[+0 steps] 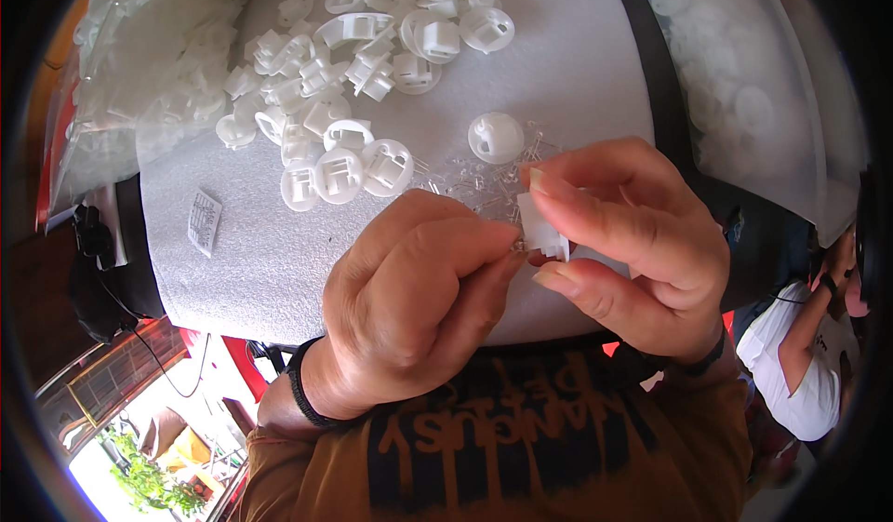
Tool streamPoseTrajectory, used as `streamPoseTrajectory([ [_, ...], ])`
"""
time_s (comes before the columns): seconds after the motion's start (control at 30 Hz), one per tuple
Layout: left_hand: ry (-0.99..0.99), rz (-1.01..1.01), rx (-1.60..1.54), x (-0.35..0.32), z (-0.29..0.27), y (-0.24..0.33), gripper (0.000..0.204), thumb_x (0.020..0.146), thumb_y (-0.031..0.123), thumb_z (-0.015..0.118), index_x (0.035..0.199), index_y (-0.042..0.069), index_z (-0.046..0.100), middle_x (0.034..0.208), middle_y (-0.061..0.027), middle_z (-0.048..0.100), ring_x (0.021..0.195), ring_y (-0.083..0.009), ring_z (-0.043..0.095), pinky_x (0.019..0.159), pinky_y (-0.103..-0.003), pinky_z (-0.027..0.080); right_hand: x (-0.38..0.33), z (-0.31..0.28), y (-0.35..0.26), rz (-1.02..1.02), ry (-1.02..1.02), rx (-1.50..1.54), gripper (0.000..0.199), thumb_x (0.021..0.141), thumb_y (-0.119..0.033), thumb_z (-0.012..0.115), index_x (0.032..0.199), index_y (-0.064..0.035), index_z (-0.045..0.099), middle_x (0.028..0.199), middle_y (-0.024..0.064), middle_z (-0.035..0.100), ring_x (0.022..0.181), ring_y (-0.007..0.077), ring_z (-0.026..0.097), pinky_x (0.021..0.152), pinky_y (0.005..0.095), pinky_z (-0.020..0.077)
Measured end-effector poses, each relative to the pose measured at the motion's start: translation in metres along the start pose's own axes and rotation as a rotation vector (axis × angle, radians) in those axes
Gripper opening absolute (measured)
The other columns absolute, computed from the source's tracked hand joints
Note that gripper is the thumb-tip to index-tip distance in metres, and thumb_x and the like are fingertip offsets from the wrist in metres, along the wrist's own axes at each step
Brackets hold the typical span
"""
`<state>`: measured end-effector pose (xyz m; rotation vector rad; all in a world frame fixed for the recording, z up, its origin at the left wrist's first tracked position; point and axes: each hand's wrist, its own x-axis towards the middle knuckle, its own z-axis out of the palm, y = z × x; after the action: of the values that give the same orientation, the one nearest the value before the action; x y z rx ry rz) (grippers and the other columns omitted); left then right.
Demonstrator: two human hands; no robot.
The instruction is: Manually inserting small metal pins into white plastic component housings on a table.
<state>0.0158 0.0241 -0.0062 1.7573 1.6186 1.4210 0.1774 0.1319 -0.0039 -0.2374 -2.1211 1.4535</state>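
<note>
Near the front of a foam-covered work surface, my two hands meet. My right hand (642,243) grips a white plastic holder (541,227) between thumb and fingers. Pressed together at the holder's left side, the thumb and forefinger of my left hand (423,289) pinch a tiny clear part (519,245), mostly hidden by the fingertips; its exact kind cannot be made out. Just beyond the hands lies a scatter of small clear parts with thin wire legs (465,185), looking like LEDs. A single round white plastic piece (496,138) rests beside them.
A heap of white round plastic pieces (358,57) covers the far middle. Clear bags of white parts stand at the far left (153,66) and right (735,66). A small printed paper (205,221) lies on the foam (251,280). Another person (800,364) is at the right.
</note>
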Motion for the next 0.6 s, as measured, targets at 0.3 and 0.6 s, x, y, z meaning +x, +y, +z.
streamPoseTrajectory([
  [0.3, -0.065, 0.03, -0.077, 0.004, -0.015, 0.0, 0.021, 0.071, -0.003, 0.067, 0.091, -0.003, 0.06, 0.073, -0.0104, 0.057, 0.055, -0.0196, 0.053, 0.047, -0.027, 0.043, 0.006, -0.011, -0.026, -0.062, -0.015, -0.298, 0.044, 0.071, -0.003, 0.067, 0.112, 0.0062, 0.055, 0.108, 0.0233, 0.054, 0.093, 0.0287, 0.057, 0.078, 0.0346, 0.0481],
  [0.6, -0.123, -0.191, 0.069, -0.03, -0.032, 0.002, 0.016, 0.073, -0.002, 0.066, 0.087, 0.0, 0.062, 0.076, -0.0111, 0.059, 0.062, -0.0215, 0.06, 0.052, -0.028, 0.047, -0.01, -0.062, -0.077, 0.135, 0.816, -1.668, 0.037, 0.086, -0.012, 0.052, 0.116, 0.0104, 0.05, 0.112, 0.0182, 0.057, 0.108, 0.0237, 0.053, 0.09, 0.0342, 0.0423],
])
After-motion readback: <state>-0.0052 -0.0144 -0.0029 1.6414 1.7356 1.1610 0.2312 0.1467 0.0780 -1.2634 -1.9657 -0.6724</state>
